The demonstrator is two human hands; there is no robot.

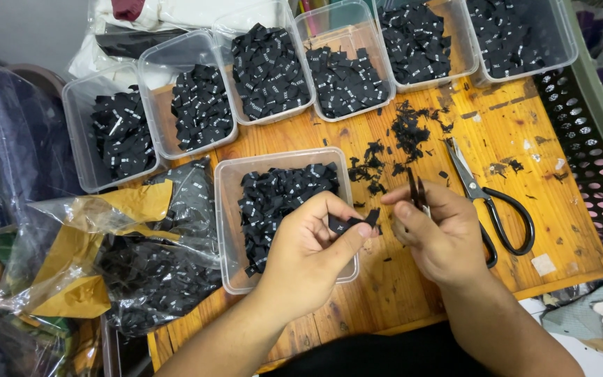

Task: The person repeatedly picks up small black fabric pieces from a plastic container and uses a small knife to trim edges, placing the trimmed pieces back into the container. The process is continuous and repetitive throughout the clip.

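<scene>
My left hand [313, 241] pinches a small black fabric label [352, 223] between thumb and fingers, just over the right rim of a clear plastic box [226, 230] filled with black labels. My right hand [440, 234] sits close beside it and grips a small dark snipping tool [417, 192], its tip pointing up and away from me. The two hands nearly touch above the wooden table [455, 132].
Large black-handled scissors [491, 202] lie right of my right hand. Black scraps [399, 139] are scattered on the wood. Several clear boxes of black labels [270, 70] line the far edge. A plastic bag of labels [155, 272] lies left; a perforated crate [587, 139] stands right.
</scene>
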